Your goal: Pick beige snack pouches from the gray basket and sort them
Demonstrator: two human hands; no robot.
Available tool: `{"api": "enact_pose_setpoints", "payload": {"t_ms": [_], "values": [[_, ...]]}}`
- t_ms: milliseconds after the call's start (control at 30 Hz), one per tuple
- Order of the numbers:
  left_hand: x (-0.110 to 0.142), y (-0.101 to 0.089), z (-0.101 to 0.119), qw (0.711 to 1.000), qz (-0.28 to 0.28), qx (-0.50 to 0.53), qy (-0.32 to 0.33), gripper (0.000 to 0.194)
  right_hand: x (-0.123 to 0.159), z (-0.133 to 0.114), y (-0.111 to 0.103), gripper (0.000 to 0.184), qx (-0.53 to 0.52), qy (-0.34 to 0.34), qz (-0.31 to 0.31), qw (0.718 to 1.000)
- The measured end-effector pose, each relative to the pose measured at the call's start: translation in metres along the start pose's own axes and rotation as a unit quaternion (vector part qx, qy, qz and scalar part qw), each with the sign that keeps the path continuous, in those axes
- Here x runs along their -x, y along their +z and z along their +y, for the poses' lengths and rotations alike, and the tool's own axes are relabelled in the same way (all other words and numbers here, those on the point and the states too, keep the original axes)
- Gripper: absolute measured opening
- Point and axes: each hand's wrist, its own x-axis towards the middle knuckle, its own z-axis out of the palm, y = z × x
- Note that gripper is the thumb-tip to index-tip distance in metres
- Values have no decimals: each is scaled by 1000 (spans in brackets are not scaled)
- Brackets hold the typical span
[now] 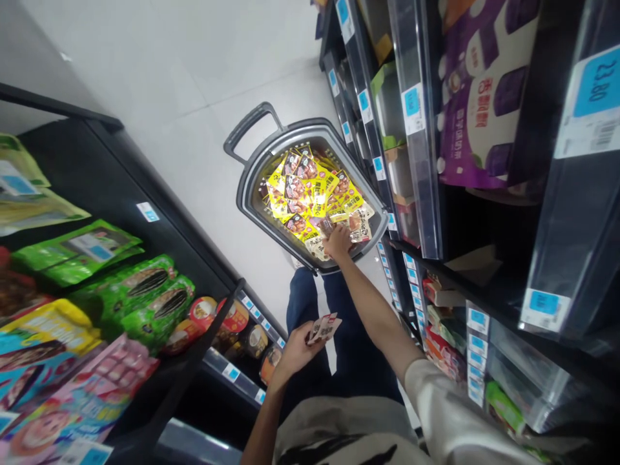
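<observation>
A dark grey shopping basket [246, 206] with a raised handle [249, 126] stands on the floor in front of my legs. Many small yellow snack packets [317, 194] fill it, and a few beige snack packets [359, 225] lie at its near end. My right hand [338, 244] reaches into that near end, its fingers closed at a brownish-beige packet among the others; the fingertips are partly hidden. Lower and to the left, outside the basket, my left hand [299, 345] grips beige snack packets [325, 327] in front of my thighs.
Shelves with green snack bags [155, 290], a pink bag [92, 394] and round tubs [235, 314] stand at the left. At the right, racks hold a purple drink pack [477, 97] behind price tags [593, 97]. Pale floor [159, 58] runs between them.
</observation>
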Motion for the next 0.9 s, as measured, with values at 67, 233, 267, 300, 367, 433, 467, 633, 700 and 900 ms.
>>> {"api": "enact_pose_setpoints", "payload": {"t_ms": [67,233,267,300,367,433,467,633,700,900], "values": [[0,-2,0,1000,-8,-11,4,40,-1,-8,5,71,47,-13,48,998],[-2,-3,-3,1000,-10,-12,3,46,-8,-9,9,59,85,-21,74,993],[-2,-3,-4,1000,-11,-15,3,46,-10,-7,10,54,84,-20,71,994],[-3,-3,-6,1000,-13,-20,6,46,-11,-5,10,50,82,-16,65,994],[-3,-2,-8,999,-18,-28,13,46,-11,-1,9,46,73,-10,50,996],[-4,-2,-10,999,-22,-34,13,45,-9,3,7,44,59,-9,43,997],[-4,-1,-10,999,-22,-36,12,45,-7,5,4,44,48,-11,44,998],[-4,1,-9,999,-25,-33,7,44,9,29,-17,64,-68,22,58,996],[-5,1,-10,999,-26,-25,5,44,16,48,-28,62,-116,50,43,991],[-8,4,-13,1000,-24,-11,-2,49,35,92,-40,60,-67,15,-3,998]]}}
